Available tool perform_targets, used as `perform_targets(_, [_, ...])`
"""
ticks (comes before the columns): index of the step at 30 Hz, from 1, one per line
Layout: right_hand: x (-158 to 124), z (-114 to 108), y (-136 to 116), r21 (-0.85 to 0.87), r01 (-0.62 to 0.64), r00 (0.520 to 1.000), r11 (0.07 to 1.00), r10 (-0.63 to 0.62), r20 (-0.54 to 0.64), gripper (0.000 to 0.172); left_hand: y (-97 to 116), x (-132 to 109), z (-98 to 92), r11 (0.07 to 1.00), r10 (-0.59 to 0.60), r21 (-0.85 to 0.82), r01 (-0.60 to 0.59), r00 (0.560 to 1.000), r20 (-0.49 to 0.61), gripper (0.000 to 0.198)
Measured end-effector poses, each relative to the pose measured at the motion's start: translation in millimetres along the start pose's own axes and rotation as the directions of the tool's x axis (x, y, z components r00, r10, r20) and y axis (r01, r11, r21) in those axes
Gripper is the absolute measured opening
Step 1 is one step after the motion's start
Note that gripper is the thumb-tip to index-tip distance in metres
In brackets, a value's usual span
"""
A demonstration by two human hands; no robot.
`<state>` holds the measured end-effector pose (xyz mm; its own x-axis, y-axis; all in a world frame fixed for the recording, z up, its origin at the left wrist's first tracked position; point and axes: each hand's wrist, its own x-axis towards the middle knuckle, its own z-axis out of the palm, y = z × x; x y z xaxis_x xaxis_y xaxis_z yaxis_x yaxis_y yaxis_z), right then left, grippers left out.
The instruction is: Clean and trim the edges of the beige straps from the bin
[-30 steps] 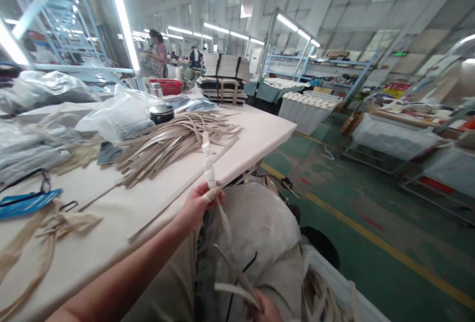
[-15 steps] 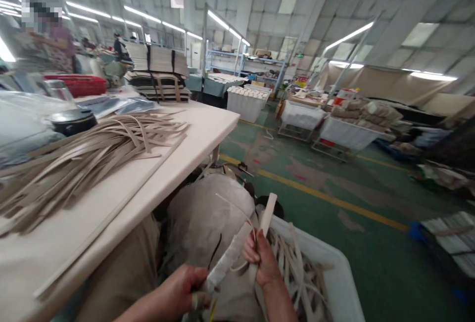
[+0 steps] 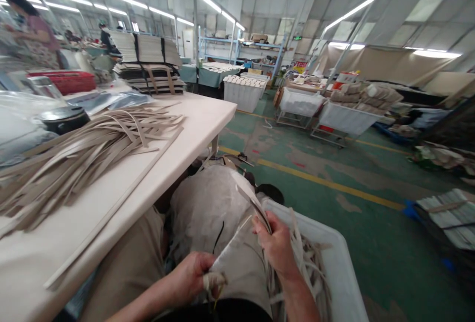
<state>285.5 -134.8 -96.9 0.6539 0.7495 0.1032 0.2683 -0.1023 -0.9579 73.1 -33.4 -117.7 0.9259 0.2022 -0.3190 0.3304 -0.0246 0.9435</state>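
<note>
My left hand (image 3: 191,275) is closed around the near end of a long, flat, whitish wrapped piece (image 3: 227,253) over my lap. One of its fingers carries a pale wrapping (image 3: 214,280). The piece slants up to the right, its far end close to my right hand (image 3: 276,243). That hand is closed on a beige strap (image 3: 252,198), which curves up and leftward out of the fist. Beside the right forearm stands a white plastic bin (image 3: 339,257) with many loose beige straps (image 3: 311,267) in it.
On the table (image 3: 208,116) to the left lies a heap of beige straps (image 3: 92,149), with one single strap (image 3: 115,218) along its edge. Behind are a dark lidded pot (image 3: 63,119), a red basket (image 3: 70,80) and bundled stacks (image 3: 146,65). A person (image 3: 37,30) stands far left.
My right hand has moved right and slightly up; its strap, upright before, now bends over to the left. The wrapped piece in my left hand has turned more edge-on. The view has shifted slightly.
</note>
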Motion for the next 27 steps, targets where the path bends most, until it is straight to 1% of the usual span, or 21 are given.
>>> perform_targets(2, [3.0,-13.8,-5.7,-0.056,0.069,0.991,0.996,-0.075,-0.108,0.031,-4.7,2.3,4.1,0.998,-0.030,-0.048,0.030,1.000,0.000,0.042])
perform_targets(3, [6.3,-22.2,-8.2,-0.070,0.080,0.981,0.994,-0.091,-0.170,0.032,-8.5,3.0,6.2,0.997,-0.042,-0.070,0.043,0.999,0.010,0.041])
perform_targets(6, [19.4,-49.6,-14.0,-0.086,0.063,0.940,0.994,-0.088,-0.330,0.034,-21.7,3.5,12.1,0.991,-0.042,-0.121,0.049,0.997,0.059,0.040])
perform_targets(8, [27.5,-67.0,-17.4,-0.102,0.050,0.921,0.993,-0.086,-0.381,0.034,-28.5,4.3,14.8,0.991,-0.046,-0.118,0.056,0.995,0.084,0.043])
perform_targets(10, [33.2,-82.7,-21.9,-0.127,0.041,0.914,0.991,-0.088,-0.397,0.033,-31.7,7.0,15.6,0.994,-0.056,-0.093,0.064,0.995,0.082,0.047])
perform_targets(11, [35.0,-90.2,-25.2,-0.139,0.036,0.911,0.990,-0.090,-0.403,0.032,-32.2,9.2,14.9,0.996,-0.043,-0.075,0.048,0.996,0.075,0.047])
perform_targets(13, [36.3,-105.5,-34.9,-0.157,0.039,0.894,0.987,-0.105,-0.435,0.032,-33.1,15.5,10.1,0.999,0.038,-0.028,-0.037,0.998,0.040,0.046])
perform_targets(14, [36.0,-113.8,-41.6,-0.165,0.046,0.876,0.985,-0.119,-0.467,0.033,-34.6,19.4,5.9,0.997,0.081,0.006,-0.081,0.997,0.002,0.048])
perform_targets(15, [35.2,-122.6,-49.7,-0.169,0.060,0.847,0.984,-0.140,-0.512,0.033,-37.3,23.6,0.6,0.993,0.107,0.046,-0.105,0.993,-0.050,0.052])
perform_targets(16, [33.9,-131.8,-59.2,-0.168,0.082,0.811,0.982,-0.164,-0.561,0.033,-41.5,27.9,-5.6,0.991,0.110,0.083,-0.101,0.988,-0.111,0.054])
perform_targets(18, [30.6,-151.1,-81.5,-0.168,0.155,0.721,0.974,-0.228,-0.654,0.032,-53.7,35.8,-18.7,0.992,0.060,0.119,-0.034,0.972,-0.228,0.055])
perform_targets(20, [27.5,-170.4,-105.6,-0.188,0.250,0.628,0.950,-0.307,-0.715,0.027,-67.2,41.3,-29.4,0.994,0.014,0.111,0.019,0.958,-0.286,0.055])
perform_targets(22, [25.5,-188.3,-127.7,-0.242,0.310,0.534,0.919,-0.379,-0.756,0.019,-77.0,43.1,-34.6,0.994,0.005,0.103,0.027,0.955,-0.298,0.056])
perform_targets(25, [24.0,-208.9,-149.4,-0.354,0.310,0.381,0.882,-0.456,-0.804,0.010,-79.2,41.0,-32.5,0.995,-0.003,0.098,0.031,0.960,-0.279,0.055])
perform_targets(26, [23.2,-213.4,-152.9,-0.392,0.298,0.342,0.870,-0.481,-0.808,0.009,-77.3,40.0,-30.4,0.995,-0.006,0.094,0.032,0.964,-0.266,0.054])
perform_targets(27, [22.1,-216.4,-154.5,-0.421,0.287,0.323,0.861,-0.500,-0.803,0.009,-74.9,39.1,-28.2,0.996,-0.010,0.089,0.033,0.967,-0.255,0.053])
